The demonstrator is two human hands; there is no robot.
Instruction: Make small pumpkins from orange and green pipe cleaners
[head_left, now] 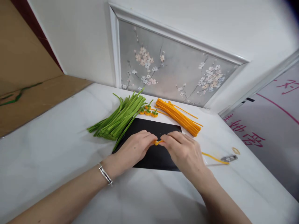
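Both hands meet over a black sheet (156, 158) on the white table. An orange pipe cleaner (159, 142) runs between their fingertips and shows a small bend there. My left hand (137, 144) pinches it at one side, and my right hand (182, 149) grips it at the other. A long loose end of orange pipe cleaner sticks out to the right, beyond my right hand. Behind the sheet sit several small orange pieces with green tops (148, 111). To their left lies a bundle of green pipe cleaners (121, 116), to their right a bundle of orange pipe cleaners (178, 116).
A metal nail clipper (230, 158) and a pale ring-shaped band (235, 151) lie at the right. Brown cardboard (42, 96) covers the left end. A framed blossom panel (173, 68) stands at the back, and a whiteboard (268, 130) with red writing at the right.
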